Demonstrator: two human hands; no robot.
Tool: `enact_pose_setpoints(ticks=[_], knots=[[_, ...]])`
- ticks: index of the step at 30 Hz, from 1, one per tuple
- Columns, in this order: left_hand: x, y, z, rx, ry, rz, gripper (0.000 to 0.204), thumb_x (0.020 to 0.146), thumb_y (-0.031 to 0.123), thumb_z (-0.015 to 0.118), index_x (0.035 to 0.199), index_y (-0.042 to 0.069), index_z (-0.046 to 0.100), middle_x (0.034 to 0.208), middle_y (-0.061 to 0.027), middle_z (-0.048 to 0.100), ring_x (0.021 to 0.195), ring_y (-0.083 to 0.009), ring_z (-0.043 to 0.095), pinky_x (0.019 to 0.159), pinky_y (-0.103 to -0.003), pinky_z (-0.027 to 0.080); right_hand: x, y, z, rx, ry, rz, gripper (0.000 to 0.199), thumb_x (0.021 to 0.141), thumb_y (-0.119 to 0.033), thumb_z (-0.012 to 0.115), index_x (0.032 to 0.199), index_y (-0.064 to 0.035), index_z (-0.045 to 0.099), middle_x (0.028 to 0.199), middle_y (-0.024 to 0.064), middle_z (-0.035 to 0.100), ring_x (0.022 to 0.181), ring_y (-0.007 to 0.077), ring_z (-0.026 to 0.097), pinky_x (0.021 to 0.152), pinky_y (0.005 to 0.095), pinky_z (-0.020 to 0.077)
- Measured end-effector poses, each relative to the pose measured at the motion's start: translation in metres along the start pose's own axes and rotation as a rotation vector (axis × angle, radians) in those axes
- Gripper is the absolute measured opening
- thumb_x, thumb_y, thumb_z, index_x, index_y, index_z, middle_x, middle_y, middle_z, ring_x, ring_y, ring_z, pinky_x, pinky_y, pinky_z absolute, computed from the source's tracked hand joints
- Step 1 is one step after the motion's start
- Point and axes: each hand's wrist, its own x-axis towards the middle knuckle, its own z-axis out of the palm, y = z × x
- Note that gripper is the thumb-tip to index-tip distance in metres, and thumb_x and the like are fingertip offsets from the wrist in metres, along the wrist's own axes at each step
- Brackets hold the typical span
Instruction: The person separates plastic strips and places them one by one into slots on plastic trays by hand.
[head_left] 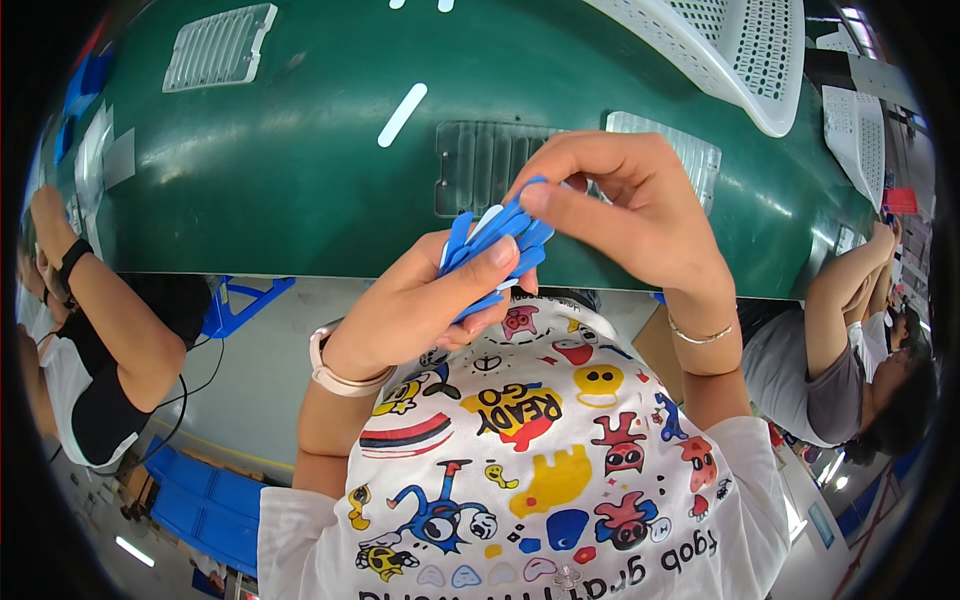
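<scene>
A bunch of flat, round-ended strips (487,240), mostly blue with a few white, is gripped in my left hand (425,305), its thumb lying across them. The fingertips of my right hand (625,205) pinch the upper end of one blue strip at the top of the bunch. What kind of strips they are I cannot make out. Just beyond my hands, a clear ribbed plastic tray (470,165) rests on the green table, partly hidden by my right hand. A second clear tray (690,160) lies behind that hand.
On the green table (300,190), one white strip (402,115) lies beyond my hands. Another clear ribbed tray (220,48) is at the far left. A white perforated basket (770,60) stands at the far right. Other people sit on both sides, one arm (120,310) showing at left.
</scene>
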Motion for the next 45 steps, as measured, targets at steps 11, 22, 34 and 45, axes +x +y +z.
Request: enact_pose_setpoints(ticks=[11,22,34,45], knots=[[0.001,-0.005,-0.010,-0.126,0.035,0.038,0.045,0.095,0.044,0.039,0.092,0.000,0.049,0.053,-0.0009,0.041,0.038,-0.0029,0.028,0.034,-0.018,0.020,0.008,0.012,-0.009,-0.058,0.396,-0.343,0.011,0.080,-0.004,0.064,0.089,-0.0015,0.068,0.084,0.0066,0.066,0.070,0.0102,0.056,0.060,0.0226,0.0435],[-0.001,-0.006,-0.019,-0.210,0.137,0.107,0.046,0.097,0.045,0.033,0.093,0.002,0.049,0.052,-0.0004,0.040,0.034,-0.0019,0.023,0.032,-0.017,0.018,-0.031,0.054,0.019,-1.198,0.410,-0.616,0.024,0.061,-0.011,0.070,0.084,-0.0089,0.066,0.108,-0.0017,0.060,0.096,0.0175,0.050,0.073,0.0378,0.0231],[0.001,-0.004,-0.011,-0.162,0.042,0.072,0.047,0.096,0.045,0.035,0.093,0.001,0.050,0.053,-0.0002,0.040,0.035,-0.0027,0.026,0.033,-0.019,0.020,-0.004,0.011,0.014,-0.282,0.172,-0.328,0.017,0.071,-0.009,0.072,0.086,-0.0054,0.066,0.078,0.0056,0.060,0.065,0.0159,0.051,0.059,0.0260,0.0413],[-0.001,-0.006,-0.007,-0.101,0.159,0.078,0.042,0.093,0.041,0.048,0.093,0.000,0.056,0.053,0.0023,0.040,0.040,-0.0020,0.029,0.037,-0.018,0.022,-0.011,0.012,0.015,0.068,0.160,-0.010,0.015,0.084,-0.009,0.063,0.097,-0.0035,0.069,0.073,-0.0009,0.063,0.059,0.0018,0.044,0.050,0.0186,0.0331]])
